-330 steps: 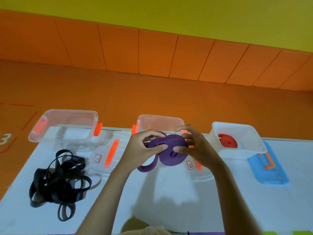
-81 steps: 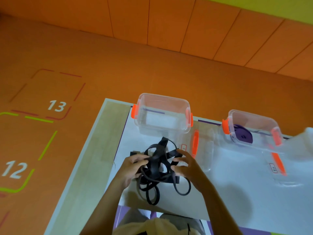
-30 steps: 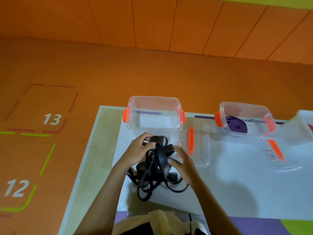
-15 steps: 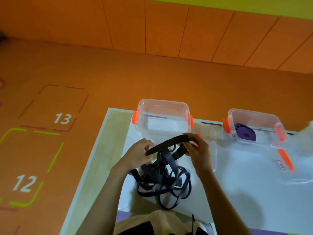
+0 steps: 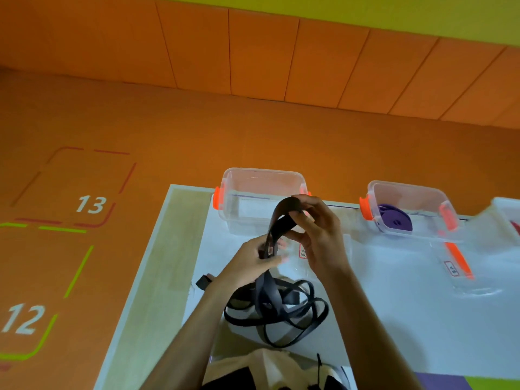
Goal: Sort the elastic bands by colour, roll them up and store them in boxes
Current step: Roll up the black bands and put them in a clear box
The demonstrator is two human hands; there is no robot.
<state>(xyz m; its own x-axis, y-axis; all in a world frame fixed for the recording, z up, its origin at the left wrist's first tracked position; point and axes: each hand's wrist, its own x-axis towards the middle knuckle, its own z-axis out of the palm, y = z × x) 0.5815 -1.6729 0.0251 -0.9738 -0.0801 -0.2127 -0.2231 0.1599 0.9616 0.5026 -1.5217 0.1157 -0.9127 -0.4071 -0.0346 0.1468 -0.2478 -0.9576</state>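
The left hand [image 5: 253,260] pinches two flat strands of one black rubber elastic band [image 5: 284,218] between thumb and fingers, low on the loop. Below that grip the strands drop into a loose tangle of black elastic bands [image 5: 278,308], which lies on the white table [image 5: 422,319] just in front of the person. Above the left hand's grip, the band arches up to the right hand [image 5: 318,237], whose fingers curl round its top bend as if to start a coil.

Just beyond both hands stands a clear plastic box with orange latches [image 5: 247,187], lidless and with nothing in it. To the right of the hands, well apart, a second clear box with orange latches [image 5: 408,188] holds a rolled purple elastic band [image 5: 394,222]. Its clear lid with an orange strip [image 5: 457,260] lies flat on the table in front of it. At the right edge of the view a white box [image 5: 506,209] is cut off, and its contents cannot be told.

By my reading, purple is done and black has barely begun. The bands look flat, limp and knotted together, so the held one probably needs freeing before it rolls cleanly. Lidding the boxes is also left.
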